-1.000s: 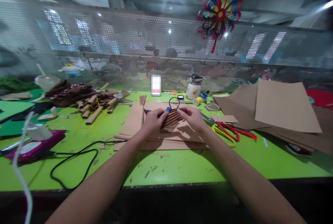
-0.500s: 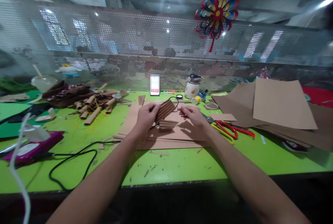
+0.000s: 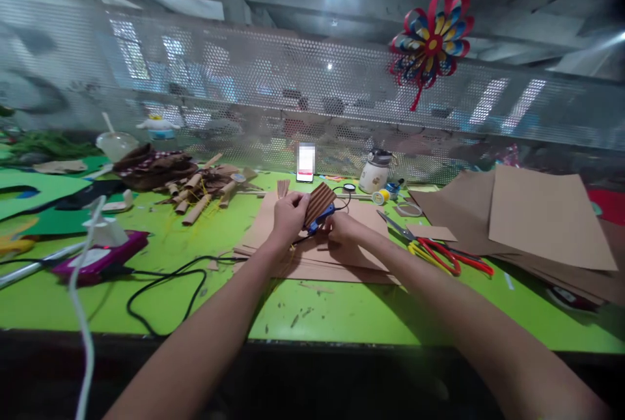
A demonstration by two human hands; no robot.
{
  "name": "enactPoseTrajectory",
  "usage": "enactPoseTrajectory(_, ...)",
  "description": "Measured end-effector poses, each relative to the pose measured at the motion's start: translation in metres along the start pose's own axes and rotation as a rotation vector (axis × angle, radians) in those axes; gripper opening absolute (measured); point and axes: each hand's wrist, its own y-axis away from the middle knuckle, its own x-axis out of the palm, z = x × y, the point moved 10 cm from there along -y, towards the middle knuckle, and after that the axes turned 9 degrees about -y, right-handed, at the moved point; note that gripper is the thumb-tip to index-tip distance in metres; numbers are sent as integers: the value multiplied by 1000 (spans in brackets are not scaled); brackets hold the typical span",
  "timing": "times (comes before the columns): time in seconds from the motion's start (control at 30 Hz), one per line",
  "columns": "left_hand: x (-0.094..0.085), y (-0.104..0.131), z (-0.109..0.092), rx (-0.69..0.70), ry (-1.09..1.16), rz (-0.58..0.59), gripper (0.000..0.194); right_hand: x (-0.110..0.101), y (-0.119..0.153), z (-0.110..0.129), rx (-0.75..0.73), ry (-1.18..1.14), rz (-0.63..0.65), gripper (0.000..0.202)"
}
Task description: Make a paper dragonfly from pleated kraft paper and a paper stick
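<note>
My left hand (image 3: 289,217) grips a piece of striped corrugated cardboard (image 3: 319,202) between thumb and fingers, tilted up above the brown sheets. Just behind and below that piece shows a blue glue gun (image 3: 319,219), partly covered by the cardboard, with a black cord running off it. Curled fingers of my right hand (image 3: 340,228) close on the gun's right side; the fingertips are partly hidden. Both hands are over a stack of flat brown cardboard (image 3: 356,267) on the green table (image 3: 293,322).
Red and yellow scissors (image 3: 430,254) lie to the right, before large brown sheets (image 3: 547,218). Paper rolls (image 3: 198,208) and a purple power strip (image 3: 100,257) are on the left. Behind stand a phone (image 3: 305,163), a white bottle (image 3: 375,172) and yellow thread (image 3: 379,196).
My right hand has moved left and down from beside the cardboard to the blue glue gun, now visible. The small folded corrugated piece is mostly hidden. The view has shifted left.
</note>
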Motion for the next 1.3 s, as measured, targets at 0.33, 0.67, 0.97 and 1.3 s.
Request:
enactPoseTrajectory(0.33,1,0,-1,-1,-11,-14,28,-33,59,24,-92,-509,250,15)
enactPoseTrajectory(0.67,13,4,10,-36,-61,54,32,-4,51,-26,108,-768,381,26)
enactPoseTrajectory(0.97,13,5,4,-23,-94,60,28,-22,71,-13,99,97,145,46)
enactPoseTrajectory(1.3,19,8,4,-14,-97,101,29,-5,86,19,-8,304,133,22)
